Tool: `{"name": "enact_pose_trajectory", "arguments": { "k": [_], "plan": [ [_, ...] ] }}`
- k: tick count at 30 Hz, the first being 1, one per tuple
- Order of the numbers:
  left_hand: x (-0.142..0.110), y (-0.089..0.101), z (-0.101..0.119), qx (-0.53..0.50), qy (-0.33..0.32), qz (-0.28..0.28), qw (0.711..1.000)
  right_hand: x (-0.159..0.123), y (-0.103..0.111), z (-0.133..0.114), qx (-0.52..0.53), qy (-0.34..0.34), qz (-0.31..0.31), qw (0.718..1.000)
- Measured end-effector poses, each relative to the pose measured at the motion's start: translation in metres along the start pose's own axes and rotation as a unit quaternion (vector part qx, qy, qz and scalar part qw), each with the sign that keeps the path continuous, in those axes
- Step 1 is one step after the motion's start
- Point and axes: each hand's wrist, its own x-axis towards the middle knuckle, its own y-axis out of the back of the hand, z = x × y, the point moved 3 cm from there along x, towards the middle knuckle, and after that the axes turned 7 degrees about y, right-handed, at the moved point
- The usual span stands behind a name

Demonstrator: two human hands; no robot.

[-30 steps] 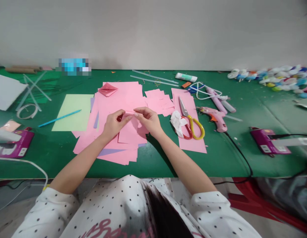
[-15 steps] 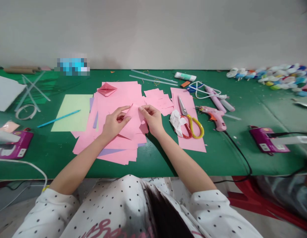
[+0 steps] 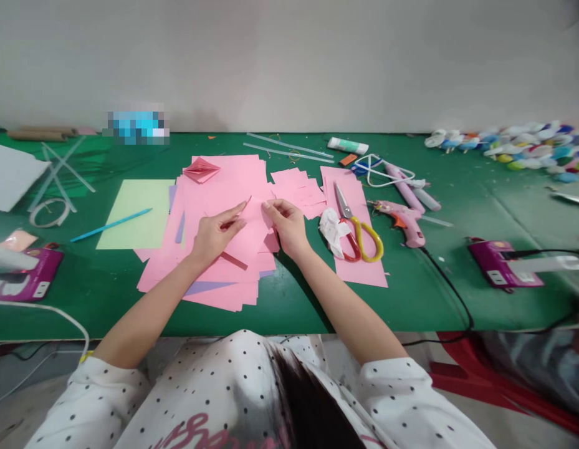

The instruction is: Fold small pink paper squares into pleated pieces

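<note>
Between my two hands a small piece of pink paper (image 3: 255, 215) is held up above a stack of larger pink sheets (image 3: 226, 174). My left hand (image 3: 219, 236) pinches its left side between thumb and fingers. At the upper right corner, my right hand (image 3: 285, 226) grips the paper with thumb and forefinger. A folded pink paper piece (image 3: 201, 169) rests on the far left corner of the stack. Smaller pink paper squares (image 3: 298, 190) lie just beyond my right hand. The piece's lower part blends with the sheets beneath, so its full outline is unclear.
Right of the stack lie scissors (image 3: 359, 232) on a pink strip, a pink glue gun (image 3: 401, 218) and a glue stick tube (image 3: 348, 146). A blue pencil (image 3: 111, 224) crosses a pale green sheet (image 3: 134, 199). Purple power strips (image 3: 499, 265) sit at both sides.
My left fingers have closed flatter against the paper, and its lower edge has shifted slightly. Both hands stay in nearly the same place.
</note>
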Motion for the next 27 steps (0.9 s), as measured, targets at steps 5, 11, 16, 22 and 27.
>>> {"name": "enact_pose_trajectory", "arguments": {
  "k": [5, 11, 16, 22, 27],
  "plan": [
    [0.000, 0.002, 0.000, 0.007, -0.004, 0.002, 1.000, 0.001, 0.001, -0.002, -0.023, 0.008, -0.039, 0.999],
    [-0.001, 0.000, -0.001, -0.004, -0.011, -0.013, 1.000, 0.001, 0.002, -0.008, -0.049, 0.033, -0.094, 0.994],
    [-0.001, 0.000, -0.001, -0.013, -0.012, -0.014, 1.000, 0.001, 0.003, -0.009, -0.049, 0.037, -0.074, 0.995],
    [-0.002, -0.001, 0.003, -0.018, -0.011, -0.031, 0.999, 0.002, 0.003, -0.012, -0.038, 0.040, -0.087, 0.995],
    [-0.003, -0.002, 0.004, -0.019, -0.010, -0.034, 0.999, 0.002, 0.005, -0.015, -0.020, 0.058, -0.073, 0.995]
  ]
}}
